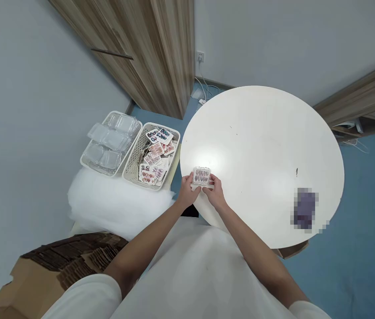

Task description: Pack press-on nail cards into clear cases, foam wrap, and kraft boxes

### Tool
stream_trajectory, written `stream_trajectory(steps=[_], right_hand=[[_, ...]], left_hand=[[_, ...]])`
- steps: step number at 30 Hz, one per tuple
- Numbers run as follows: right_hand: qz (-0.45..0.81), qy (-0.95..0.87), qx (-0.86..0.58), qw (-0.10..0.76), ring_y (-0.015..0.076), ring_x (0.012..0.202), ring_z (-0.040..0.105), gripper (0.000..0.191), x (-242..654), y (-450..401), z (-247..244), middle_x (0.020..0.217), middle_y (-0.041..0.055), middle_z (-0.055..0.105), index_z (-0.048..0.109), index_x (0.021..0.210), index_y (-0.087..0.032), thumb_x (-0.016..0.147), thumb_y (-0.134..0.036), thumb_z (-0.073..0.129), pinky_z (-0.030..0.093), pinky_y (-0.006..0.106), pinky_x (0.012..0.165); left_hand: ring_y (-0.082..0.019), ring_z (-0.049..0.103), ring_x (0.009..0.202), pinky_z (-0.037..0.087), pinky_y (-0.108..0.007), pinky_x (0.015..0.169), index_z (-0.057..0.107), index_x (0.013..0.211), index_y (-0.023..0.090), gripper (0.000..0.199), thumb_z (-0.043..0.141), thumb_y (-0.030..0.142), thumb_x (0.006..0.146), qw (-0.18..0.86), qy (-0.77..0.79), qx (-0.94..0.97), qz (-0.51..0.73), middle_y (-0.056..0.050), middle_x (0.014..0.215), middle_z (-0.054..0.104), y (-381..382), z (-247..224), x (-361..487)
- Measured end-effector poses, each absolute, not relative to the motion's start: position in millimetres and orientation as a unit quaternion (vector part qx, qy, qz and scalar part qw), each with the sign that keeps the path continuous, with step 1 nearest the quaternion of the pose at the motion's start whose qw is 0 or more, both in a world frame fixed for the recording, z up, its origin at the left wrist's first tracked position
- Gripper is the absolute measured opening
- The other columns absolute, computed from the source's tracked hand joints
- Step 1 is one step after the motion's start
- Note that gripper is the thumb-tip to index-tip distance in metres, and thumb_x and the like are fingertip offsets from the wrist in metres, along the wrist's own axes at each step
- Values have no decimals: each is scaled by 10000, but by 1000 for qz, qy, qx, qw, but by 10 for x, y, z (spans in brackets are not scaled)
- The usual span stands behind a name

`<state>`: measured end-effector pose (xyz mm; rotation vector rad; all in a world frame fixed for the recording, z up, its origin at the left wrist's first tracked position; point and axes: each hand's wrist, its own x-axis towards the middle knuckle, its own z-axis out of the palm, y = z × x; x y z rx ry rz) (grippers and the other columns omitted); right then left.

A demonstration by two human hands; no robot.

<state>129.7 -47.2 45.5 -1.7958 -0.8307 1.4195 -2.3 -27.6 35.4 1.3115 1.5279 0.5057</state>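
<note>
Between my two hands is a small clear plastic box (pixel 202 176) with two rows of pinkish-purple press-on nails showing inside. It is at the near left edge of the round white table (pixel 260 133). My left hand (pixel 187 191) grips the box's left side, fingers curled along it and thumb at the lower corner. On the right side, my right hand (pixel 215 191) holds it in the same way. Whether the box rests on the tabletop or is lifted a little, I cannot tell.
Left of the table, a white basket (pixel 127 170) holds several cards of press-on nails. Beside it, another basket (pixel 89 165) holds clear plastic boxes (pixel 110 137). White soft wrapping (pixel 117 199) and a cardboard box (pixel 31 283) lie nearer me. A blurred purple item (pixel 305 208) is on the table's right.
</note>
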Motion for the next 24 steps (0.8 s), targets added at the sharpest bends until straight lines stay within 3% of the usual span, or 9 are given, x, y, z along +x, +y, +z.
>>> stream_trajectory(steps=[12, 24], right_hand=[[532, -324, -718, 311, 181, 936, 455, 638, 1025, 8, 260, 1163, 64, 377, 380, 1233, -228, 616, -228, 545, 437, 323, 820], [519, -340, -716, 318, 183, 927, 453, 710, 988, 129, 239, 1168, 75, 347, 312, 1293, -228, 624, -238, 549, 456, 317, 785]], left_hand=[[-196, 410, 1074, 413, -321, 862, 231, 1343, 236, 715, 540, 197, 700, 529, 635, 524, 207, -86, 1181, 318, 169, 43, -204], [-213, 377, 1135, 381, -343, 921, 261, 1328, 225, 702, 520, 130, 682, 539, 609, 540, 216, -91, 1229, 299, 330, 57, -217]])
